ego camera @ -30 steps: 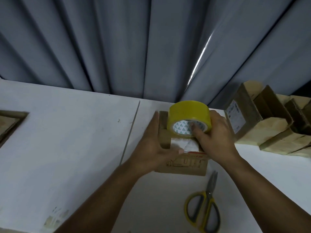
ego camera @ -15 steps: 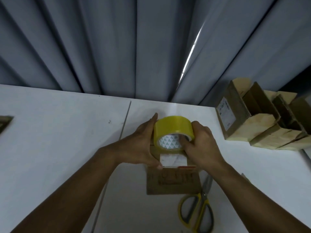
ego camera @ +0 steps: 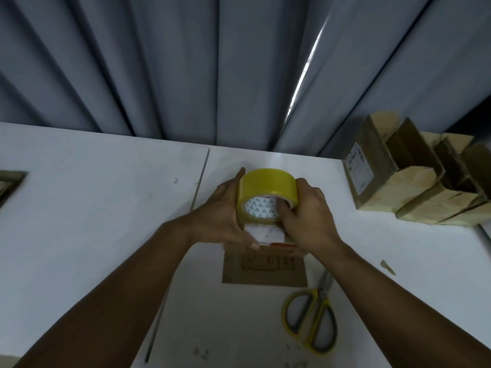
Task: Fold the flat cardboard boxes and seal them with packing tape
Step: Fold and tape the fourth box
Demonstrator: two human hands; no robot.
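The left hand (ego camera: 225, 216) lies with fingers straight against the left flank of the yellow tape roll (ego camera: 267, 187), its thumb laid flat across the top of the cardboard box (ego camera: 265, 269). The right hand (ego camera: 308, 221) grips the roll from the 3 o'clock side, fingers curled over its rim and thumb tucked at the core. The roll stands on edge on the far part of the box top. The box sits on the white table (ego camera: 93, 208) at mid-frame.

The roll's core shows a pattern of small triangles. A white label (ego camera: 265, 233) on the box top and dark print on the box's near face are both too blurred to read, as is the label on the outermost of the folded boxes (ego camera: 414, 187) leaning in a row at 2 o'clock.

Yellow-handled scissors (ego camera: 310, 320) lie closed at 5 o'clock, just beside the box's near right corner. A table seam (ego camera: 199, 176) runs from 11 o'clock towards 7, passing under the left forearm. A flat cardboard piece (ego camera: 10, 181) shows at 9 o'clock on the frame's edge, well apart from the box. A grey curtain (ego camera: 186, 62) hangs along the far table edge at 12 o'clock.
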